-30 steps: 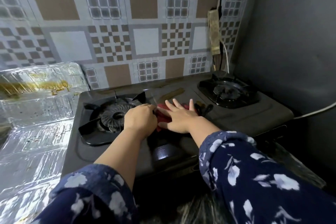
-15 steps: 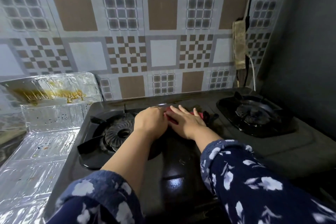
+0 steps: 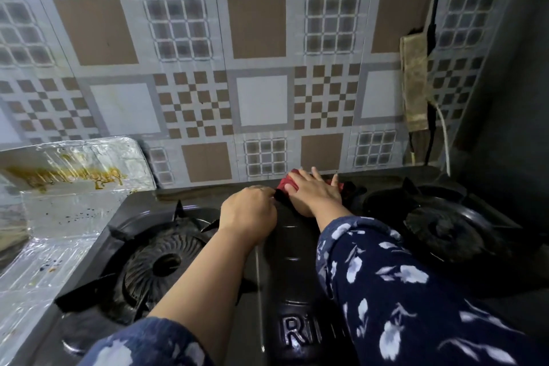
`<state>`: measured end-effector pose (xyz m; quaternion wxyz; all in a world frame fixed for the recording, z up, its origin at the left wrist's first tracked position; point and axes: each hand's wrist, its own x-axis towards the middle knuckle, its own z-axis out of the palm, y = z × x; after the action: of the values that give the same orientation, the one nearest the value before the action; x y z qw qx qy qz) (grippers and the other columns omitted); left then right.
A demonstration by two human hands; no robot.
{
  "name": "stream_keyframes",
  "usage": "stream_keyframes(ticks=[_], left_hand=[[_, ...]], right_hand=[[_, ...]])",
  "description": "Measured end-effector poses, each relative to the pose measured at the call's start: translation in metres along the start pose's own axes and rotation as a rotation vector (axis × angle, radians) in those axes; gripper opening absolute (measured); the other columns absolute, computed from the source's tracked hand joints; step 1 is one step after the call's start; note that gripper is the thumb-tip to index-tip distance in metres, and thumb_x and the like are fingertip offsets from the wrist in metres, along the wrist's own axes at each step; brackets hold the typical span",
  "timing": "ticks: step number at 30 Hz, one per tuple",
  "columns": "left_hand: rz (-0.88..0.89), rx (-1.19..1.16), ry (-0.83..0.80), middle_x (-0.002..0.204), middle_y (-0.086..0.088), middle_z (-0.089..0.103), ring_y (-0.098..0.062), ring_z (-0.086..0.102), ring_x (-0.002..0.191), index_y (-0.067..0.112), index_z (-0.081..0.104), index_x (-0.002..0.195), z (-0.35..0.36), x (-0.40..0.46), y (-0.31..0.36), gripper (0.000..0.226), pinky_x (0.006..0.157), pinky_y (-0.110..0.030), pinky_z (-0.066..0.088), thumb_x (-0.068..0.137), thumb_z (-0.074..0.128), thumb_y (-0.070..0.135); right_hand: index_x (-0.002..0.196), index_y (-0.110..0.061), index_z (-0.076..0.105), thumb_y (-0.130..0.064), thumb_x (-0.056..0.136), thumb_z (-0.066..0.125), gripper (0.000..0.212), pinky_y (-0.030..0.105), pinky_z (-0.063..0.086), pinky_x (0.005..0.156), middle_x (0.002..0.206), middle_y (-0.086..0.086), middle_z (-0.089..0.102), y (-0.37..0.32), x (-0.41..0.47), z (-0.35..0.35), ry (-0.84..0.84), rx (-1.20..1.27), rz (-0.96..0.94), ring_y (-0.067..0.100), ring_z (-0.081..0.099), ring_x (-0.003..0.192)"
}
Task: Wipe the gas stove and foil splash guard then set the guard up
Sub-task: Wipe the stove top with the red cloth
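The stove (image 3: 297,291) fills the lower middle of the view, black and glossy, its back edge against the tiled wall (image 3: 255,68); the cloth (image 3: 286,184), red, lies on the stove's rear strip between the two burners, near that back edge, which reads as wiping along the rim where grease would gather; the right hand (image 3: 315,194) lies flat on it, fingers spread and extended, pressing rather than gripping, a hold that suits pushing the cloth across a flat surface; the left hand (image 3: 248,211) is curled into a loose fist at the cloth's near left edge, and seems to pinch a dark corner of it, probably to keep it from bunching, though I cannot tell for certain what that grip contains; the left burner (image 3: 160,261) and right burner (image 3: 445,229) sit either side of the arms, grates in place; the guard (image 3: 74,187), foil, lies left of the stove, partly flat and partly leaning on the wall, streaked with brown residue along its upper panel, so its wiping and setting up look not yet done.
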<state>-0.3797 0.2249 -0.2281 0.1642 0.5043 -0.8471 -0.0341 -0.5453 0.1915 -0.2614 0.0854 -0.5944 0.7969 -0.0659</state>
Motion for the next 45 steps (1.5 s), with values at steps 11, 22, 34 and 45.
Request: stream_keyframes(ticks=[11,22,34,45], left_hand=[[0.031,-0.034,-0.032,0.127,-0.001,0.063,-0.027,0.057,0.117,0.024,0.062,0.12,-0.006,-0.032,0.015,0.036,0.088,-0.034,0.047,0.089,0.045,0.018],[0.105,-0.112,-0.108,0.126,-0.004,0.064,-0.028,0.06,0.114,0.025,0.063,0.119,-0.02,-0.097,0.032,0.036,0.087,-0.035,0.048,0.089,0.044,0.02],[0.09,-0.12,-0.107,0.134,-0.001,0.057,-0.025,0.055,0.121,0.022,0.057,0.127,-0.018,-0.073,0.031,0.04,0.093,-0.035,0.045,0.089,0.041,0.017],[0.008,-0.117,-0.022,0.145,0.001,0.048,-0.021,0.048,0.129,0.022,0.045,0.139,-0.004,0.002,0.035,0.046,0.098,-0.035,0.043,0.094,0.039,0.021]], right_hand=[[0.152,-0.029,0.005,-0.055,0.096,0.02,0.064,0.062,-0.001,0.114,0.162,-0.002,-0.003,-0.002,-0.077,0.003,0.025,-0.014,0.161,0.027,-0.007,0.149],[0.15,-0.032,-0.01,-0.052,0.095,0.029,0.07,0.064,-0.004,0.113,0.161,0.001,-0.012,-0.012,-0.196,-0.006,-0.115,0.009,0.265,0.029,-0.011,0.148],[0.147,-0.049,0.012,-0.06,0.095,0.015,0.053,0.047,-0.007,0.119,0.162,-0.005,-0.006,0.001,-0.164,0.009,-0.004,-0.086,0.025,0.021,-0.007,0.149],[0.147,-0.049,0.009,-0.062,0.094,0.013,0.055,0.053,-0.006,0.117,0.162,-0.003,-0.01,0.023,-0.048,-0.013,-0.123,-0.124,-0.111,0.024,-0.011,0.148]])
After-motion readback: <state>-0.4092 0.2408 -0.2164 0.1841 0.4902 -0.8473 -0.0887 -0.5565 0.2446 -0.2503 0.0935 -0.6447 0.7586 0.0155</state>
